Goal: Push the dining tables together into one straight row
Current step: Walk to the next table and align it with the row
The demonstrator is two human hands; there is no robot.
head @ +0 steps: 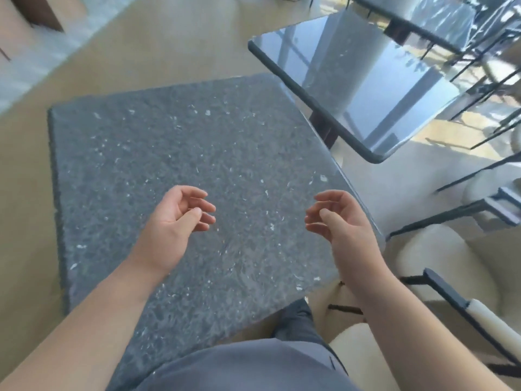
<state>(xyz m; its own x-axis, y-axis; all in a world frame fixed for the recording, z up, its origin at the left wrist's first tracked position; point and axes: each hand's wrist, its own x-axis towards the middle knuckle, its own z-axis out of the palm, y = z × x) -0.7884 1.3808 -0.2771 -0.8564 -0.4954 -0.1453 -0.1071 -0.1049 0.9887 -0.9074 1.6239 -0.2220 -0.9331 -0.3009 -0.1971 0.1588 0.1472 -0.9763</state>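
Note:
A square dining table [158,153] with a dark speckled stone top stands right in front of me. A second table [366,80] of the same kind, glossy with reflections, stands beyond its far right corner, turned at an angle, with a gap between the two. A third dark tabletop [428,12] shows at the top right. My left hand [180,213] and my right hand [335,218] hover above the near table, palms facing each other, fingers loosely curled. Neither hand touches or holds anything.
Cream upholstered chairs with dark metal frames [439,266] crowd the right side, next to the near table. More thin chair legs [479,88] stand beyond the second table. Tan floor [158,46] lies to the left and beyond, with a pale strip at the far left.

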